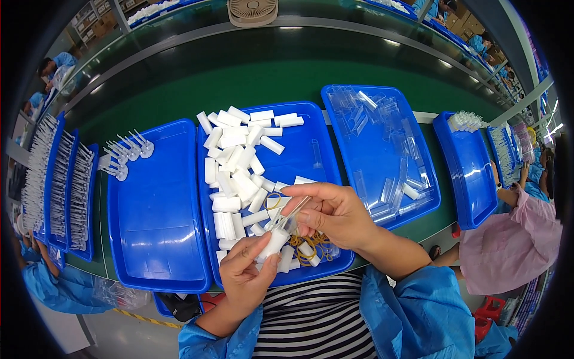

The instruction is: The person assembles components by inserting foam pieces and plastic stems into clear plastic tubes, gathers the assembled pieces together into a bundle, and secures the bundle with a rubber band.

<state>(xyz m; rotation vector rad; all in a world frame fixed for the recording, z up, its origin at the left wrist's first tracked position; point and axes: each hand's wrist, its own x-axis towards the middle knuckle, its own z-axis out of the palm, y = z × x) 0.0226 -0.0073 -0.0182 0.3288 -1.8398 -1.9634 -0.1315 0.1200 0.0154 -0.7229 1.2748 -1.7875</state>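
My left hand (pixel 246 274) pinches a white cylinder (pixel 276 242) between thumb and fingers, tilted up toward the right. From above and to the right, my right hand (pixel 339 216) grips a thin, clear, stick-like piece (pixel 297 210) that meets the cylinder's upper end. Whether it enters the cylinder I cannot tell. Both hands are over the front of the middle blue tray (pixel 294 164). Many loose white cylinders (pixel 244 184) lie there in a heap. Yellow rubber bands (pixel 323 246) sit beneath my right hand, partly hidden by it.
Right of the middle stands a blue tray (pixel 378 157) with clear plastic strips (pixel 390 191). The left tray (pixel 156 209) holds white stemmed parts (pixel 145 146) in its far corner. Stacked trays (pixel 473 185) flank the right; filled trays (pixel 81 197) the left. A fan (pixel 253 12) stands beyond.
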